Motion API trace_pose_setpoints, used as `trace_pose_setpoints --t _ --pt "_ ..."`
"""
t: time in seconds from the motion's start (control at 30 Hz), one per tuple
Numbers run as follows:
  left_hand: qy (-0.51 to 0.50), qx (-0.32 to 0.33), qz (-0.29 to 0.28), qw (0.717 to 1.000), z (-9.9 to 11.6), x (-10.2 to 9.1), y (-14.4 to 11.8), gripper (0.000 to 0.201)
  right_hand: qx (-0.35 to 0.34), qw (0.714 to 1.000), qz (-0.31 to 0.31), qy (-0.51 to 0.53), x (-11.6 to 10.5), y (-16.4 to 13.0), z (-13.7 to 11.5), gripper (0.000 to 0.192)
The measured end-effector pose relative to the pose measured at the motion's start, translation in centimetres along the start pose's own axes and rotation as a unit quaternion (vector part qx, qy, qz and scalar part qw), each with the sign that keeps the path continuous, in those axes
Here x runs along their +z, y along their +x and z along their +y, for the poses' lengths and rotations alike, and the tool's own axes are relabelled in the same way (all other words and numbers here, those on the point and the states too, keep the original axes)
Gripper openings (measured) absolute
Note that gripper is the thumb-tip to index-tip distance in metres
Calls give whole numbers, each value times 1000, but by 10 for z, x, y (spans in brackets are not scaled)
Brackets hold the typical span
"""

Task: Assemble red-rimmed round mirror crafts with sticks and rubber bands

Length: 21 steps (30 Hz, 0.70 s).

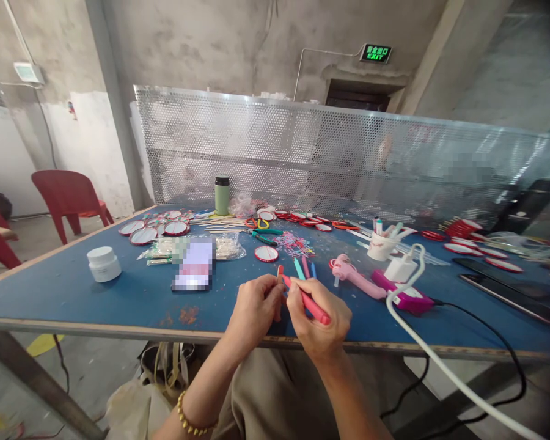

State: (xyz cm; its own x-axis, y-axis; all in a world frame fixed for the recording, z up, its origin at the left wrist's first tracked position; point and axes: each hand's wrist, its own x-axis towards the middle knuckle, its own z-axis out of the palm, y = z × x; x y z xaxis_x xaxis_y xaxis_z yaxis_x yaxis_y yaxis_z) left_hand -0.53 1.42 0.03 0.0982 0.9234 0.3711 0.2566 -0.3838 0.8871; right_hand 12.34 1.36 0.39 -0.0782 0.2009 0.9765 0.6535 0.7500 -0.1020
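Note:
My right hand (319,321) grips a red marker pen (309,302), its tip pointing up-left toward my left hand. My left hand (255,305) is closed on a small stick-like piece (280,273) whose red end shows above the fingers. Both hands meet above the near edge of the blue table (119,293). Just beyond them lie several coloured pens (302,267). A pink glue gun (355,276) lies to the right of my hands.
A phone (194,267), a white jar (103,263), round red-rimmed mirrors (156,231), scissors (263,235), a green flask (222,195) and a white cup (381,244) stand on the table. A white cable (440,360) hangs off the right. A perforated metal screen (330,153) backs the table. Red chairs (68,198) stand at the left.

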Motion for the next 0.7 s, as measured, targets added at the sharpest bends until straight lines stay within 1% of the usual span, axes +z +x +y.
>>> trace_pose_setpoints --t 0.43,0.7 --pt "-3 -4 -4 1000 0 -1 1 33 1 1000 14 -13 -1 0 0 10" --pt "-1 -1 0 1000 0 -1 1 34 -8 1000 -2 -2 1 0 1 11"
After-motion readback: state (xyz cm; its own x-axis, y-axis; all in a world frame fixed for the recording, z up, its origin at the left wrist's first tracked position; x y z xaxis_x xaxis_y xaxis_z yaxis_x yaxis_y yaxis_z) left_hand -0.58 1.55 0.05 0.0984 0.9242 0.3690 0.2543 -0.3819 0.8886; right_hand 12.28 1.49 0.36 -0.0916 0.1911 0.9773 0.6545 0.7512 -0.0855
